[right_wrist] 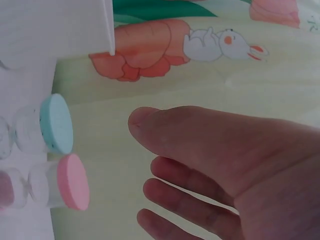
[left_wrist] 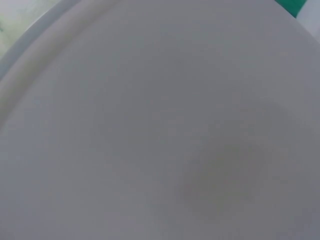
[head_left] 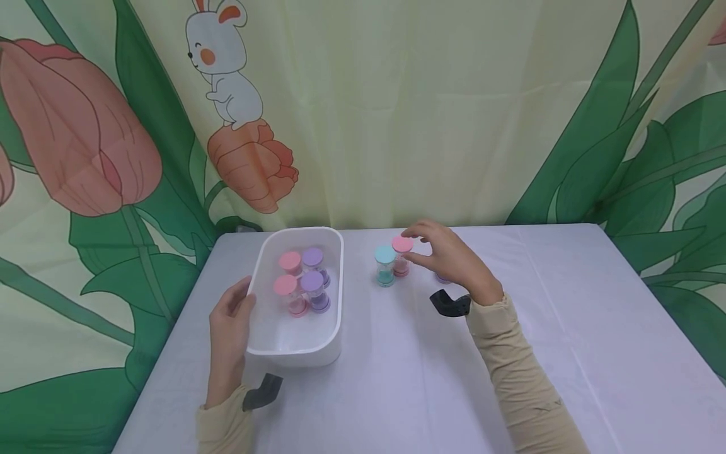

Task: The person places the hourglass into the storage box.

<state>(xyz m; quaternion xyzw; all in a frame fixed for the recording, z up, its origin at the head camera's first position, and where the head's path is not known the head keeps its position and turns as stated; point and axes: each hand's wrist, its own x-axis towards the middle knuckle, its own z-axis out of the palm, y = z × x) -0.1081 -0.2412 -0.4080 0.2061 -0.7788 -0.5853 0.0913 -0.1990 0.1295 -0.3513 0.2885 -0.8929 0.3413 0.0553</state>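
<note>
two pink-lidded timers (head_left: 290, 296), upright in the bin, one behind the other; pink matter in the nearer one's lower bulb.

two purple-lidded timers (head_left: 313, 292), upright, close along the right side of the pink pair; all four grouped in the bin's far half.

one white bin (head_left: 293, 338), rounded corners, open top; set on the left part of the tabletop (head_left: 397, 391), its far end by the far edge.

one teal-lidded timer (head_left: 384, 255), upright on the tabletop, near the far edge, to the right of the bin and apart from it; teal matter in its lower bulb.

one single pink-lidded timer (head_left: 402, 244), upright, just right of the teal one, also near the far edge.

one purple item (head_left: 443, 279), beneath the right hand, mostly hidden; kind not readable.

one left hand (head_left: 231, 318), grasping the bin at its left rim, thumb at the edge.

one right hand (head_left: 448, 253), fingers spread and parted from the thumb, nothing grasped; beside the single pink-lidded timer, with a gap to its lid in the right wrist view.

two black wrist mounts (head_left: 263, 392), one per arm; two beige sleeves (head_left: 518, 366).

one printed curtain (head_left: 397, 113) beyond the far edge: rabbit, carrot, tulip, green leaves.
</note>
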